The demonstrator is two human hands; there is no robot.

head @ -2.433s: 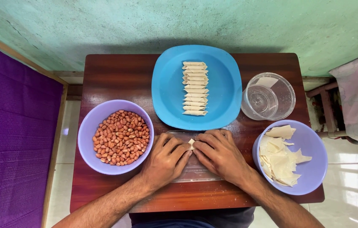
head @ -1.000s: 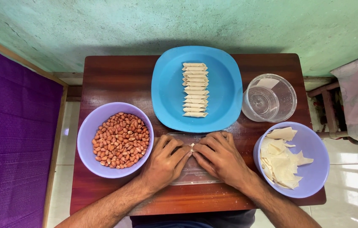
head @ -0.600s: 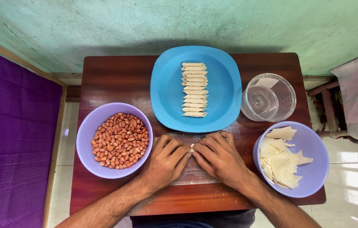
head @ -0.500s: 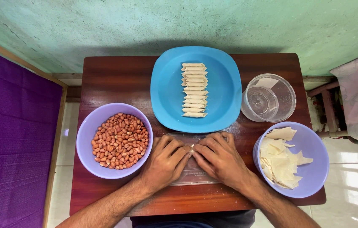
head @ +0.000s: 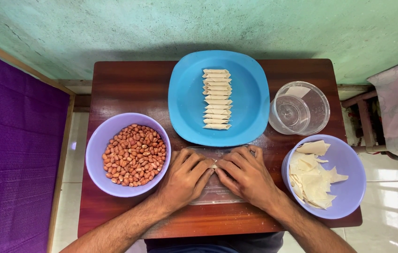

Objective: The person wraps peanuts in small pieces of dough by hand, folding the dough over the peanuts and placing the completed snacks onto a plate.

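Just below the blue plate (head: 187, 100), both hands' fingers (head: 207, 165) pinch shut on a small dough roll (head: 214, 166), seemingly soft, light, best gripped at its ends.

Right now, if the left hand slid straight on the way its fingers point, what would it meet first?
The left hand points up and right, and its fingertips already touch the small pale piece pinched against the right hand. So it would meet that piece and the right fingers first. Beyond them lies the blue plate.

Home setting, small wooden table (head: 133, 84), food bowls (head: 96, 140), tiled floor (head: 396, 187)
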